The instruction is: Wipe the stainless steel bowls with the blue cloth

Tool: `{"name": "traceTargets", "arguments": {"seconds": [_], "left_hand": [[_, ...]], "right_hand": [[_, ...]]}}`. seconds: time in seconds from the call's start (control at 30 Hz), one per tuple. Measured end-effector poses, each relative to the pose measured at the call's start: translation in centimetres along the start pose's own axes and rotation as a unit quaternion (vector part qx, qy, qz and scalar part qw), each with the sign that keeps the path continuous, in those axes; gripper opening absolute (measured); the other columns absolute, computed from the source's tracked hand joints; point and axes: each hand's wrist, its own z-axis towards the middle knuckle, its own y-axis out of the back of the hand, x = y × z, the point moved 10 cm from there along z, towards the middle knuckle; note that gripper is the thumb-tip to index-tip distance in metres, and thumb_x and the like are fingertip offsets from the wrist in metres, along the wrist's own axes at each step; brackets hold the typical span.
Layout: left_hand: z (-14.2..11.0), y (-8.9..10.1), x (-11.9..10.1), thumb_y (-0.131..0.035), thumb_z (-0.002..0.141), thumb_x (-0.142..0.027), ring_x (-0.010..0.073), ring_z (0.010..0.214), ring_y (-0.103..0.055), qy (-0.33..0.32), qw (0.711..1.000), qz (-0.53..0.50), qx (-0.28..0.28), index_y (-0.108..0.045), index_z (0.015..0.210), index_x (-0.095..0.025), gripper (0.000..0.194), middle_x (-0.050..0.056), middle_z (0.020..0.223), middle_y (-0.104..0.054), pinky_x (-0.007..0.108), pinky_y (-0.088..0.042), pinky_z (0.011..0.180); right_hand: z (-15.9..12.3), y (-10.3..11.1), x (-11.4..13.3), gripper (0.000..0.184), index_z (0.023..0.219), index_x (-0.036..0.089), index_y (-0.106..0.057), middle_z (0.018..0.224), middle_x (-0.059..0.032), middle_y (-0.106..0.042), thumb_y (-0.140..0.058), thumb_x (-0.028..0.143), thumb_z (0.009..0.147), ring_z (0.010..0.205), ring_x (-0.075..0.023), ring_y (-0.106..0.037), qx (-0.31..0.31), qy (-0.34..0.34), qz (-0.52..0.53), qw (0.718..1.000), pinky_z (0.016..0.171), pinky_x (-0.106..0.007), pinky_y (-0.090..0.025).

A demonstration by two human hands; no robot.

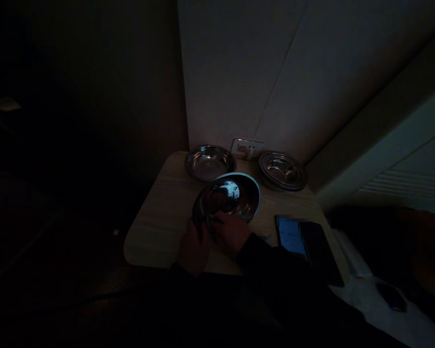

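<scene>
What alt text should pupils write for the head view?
The left hand and right hand touch a tilted metal bowl at a wood-grained table in dim light. Behind it are a metal dish and stacked dishes; a lit phone lies to the right.

A lit phone point(290, 237) and a flat dark object point(324, 253) lie together on the wooden surface point(148, 232); a socket plate point(239, 148) sits on the wall point(235, 77) behind.

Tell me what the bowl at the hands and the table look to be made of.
Bowl: apparently polished metal, perhaps stainless steel; its surface gives bright, mirror-like reflections.
Table: pale, low-sheen wood or wood-look laminate; faint grain shows, but the dimness leaves which open.
</scene>
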Motion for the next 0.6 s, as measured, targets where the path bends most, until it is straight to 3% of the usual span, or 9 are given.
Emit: {"name": "traceTargets", "arguments": {"seconds": [0.23, 0.43, 0.6], "left_hand": [[-0.1, 0.2, -0.1, -0.039, 0.082, -0.03, 0.0179, 0.057, -0.061, -0.002, 1.0, -0.011, -0.014, -0.046, 0.085, -0.019, 0.014, 0.005, 0.064, -0.062, 0.025, -0.04, 0.048], [-0.2, -0.1, 0.2, -0.039, 0.082, -0.031, 0.018, 0.054, -0.06, 0.013, 1.0, -0.014, 0.002, -0.046, 0.088, -0.018, 0.017, 0.005, 0.064, -0.062, 0.025, -0.039, 0.046], [-0.3, -0.2, 0.1, -0.04, 0.082, -0.028, 0.0172, 0.056, -0.061, 0.008, 1.0, -0.001, -0.002, -0.049, 0.088, -0.018, 0.014, 0.005, 0.064, -0.062, 0.024, -0.039, 0.047]], "right_hand": [[-1.0, 0.1, -2.9, 0.021, 0.096, 0.019, -0.06, 0.1, -0.0087, -0.057, -0.041, 0.02, 0.085, 0.089, -0.021, -0.055, 0.035, -0.035, -0.071, 0.996, 0.069, -0.033, -0.042], [-0.3, -0.1, -1.0, 0.025, 0.097, 0.022, -0.059, 0.098, -0.006, -0.056, -0.036, 0.027, 0.089, 0.08, -0.0155, -0.057, 0.036, -0.022, -0.005, 0.999, 0.064, -0.027, -0.043], [-0.7, 0.1, -2.8, 0.022, 0.092, 0.019, -0.061, 0.096, -0.0096, -0.058, -0.041, 0.021, 0.085, 0.085, -0.0212, -0.058, 0.047, -0.056, -0.076, 0.994, 0.068, -0.033, -0.044]]}}
